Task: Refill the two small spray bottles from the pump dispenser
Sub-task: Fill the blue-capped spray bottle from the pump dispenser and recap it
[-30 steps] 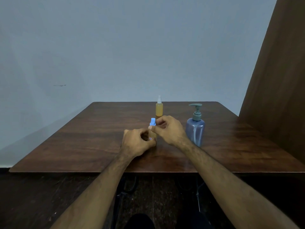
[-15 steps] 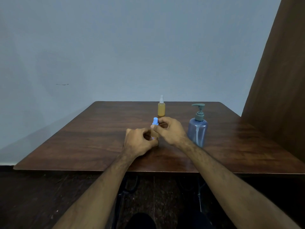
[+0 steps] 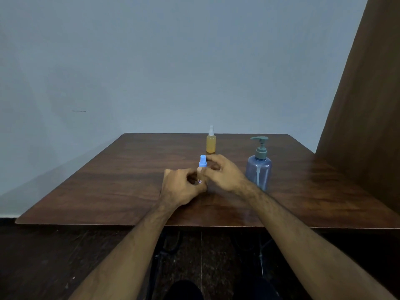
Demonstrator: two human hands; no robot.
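Note:
A small spray bottle with a blue nozzle top (image 3: 202,163) stands upright on the wooden table (image 3: 108,191) near its middle. My left hand (image 3: 180,187) grips its lower body, fingers curled round it. My right hand (image 3: 225,173) pinches the bottle just below the blue top with thumb and fingertips. Most of the bottle's body is hidden by both hands. A second small spray bottle (image 3: 211,142), filled with orange liquid and fitted with a white nozzle, stands farther back. The blue-grey pump dispenser (image 3: 259,167) stands to the right of my right hand.
A brown wooden panel (image 3: 363,126) rises along the table's right side. A pale wall stands behind the table. Dark floor shows below the near table edge.
My right hand's fingers have shifted slightly around the neck of the blue-topped bottle. The bottle and my left hand stay where they were. The camera has drifted a little.

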